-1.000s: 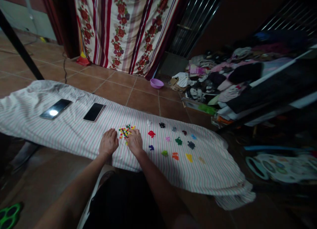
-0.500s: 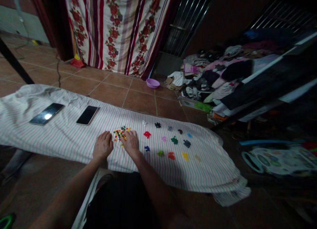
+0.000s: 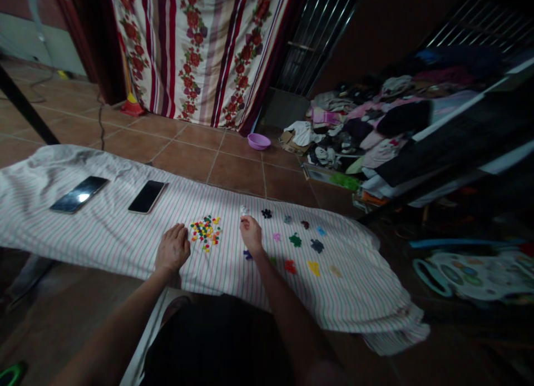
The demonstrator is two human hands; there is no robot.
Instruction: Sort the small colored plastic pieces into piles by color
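My left hand (image 3: 173,247) rests on the striped cloth with its fingers laid out, just left of a mixed pile of small coloured pieces (image 3: 206,230). Red, yellow, green, orange and white show in that pile. My right hand (image 3: 251,234) is over the sorted clusters, thumb and fingers pinched together; what they hold is too small to make out. It covers the spot of the red cluster. Just beyond its fingertips lie white pieces (image 3: 244,208), and dark blue pieces (image 3: 248,255) peek out below. Black pieces (image 3: 266,213) and pink pieces (image 3: 276,237) sit to its right.
More clusters spread rightward, among them green pieces (image 3: 295,239), orange-red pieces (image 3: 290,266) and yellow pieces (image 3: 314,268). Two phones (image 3: 147,197) lie on the cloth's left part. Past the table are a purple basin (image 3: 259,142) and heaped clothes (image 3: 359,124).
My right hand has moved right, from the mixed pile to the red cluster, uncovering the pile. My left hand has stayed in place.
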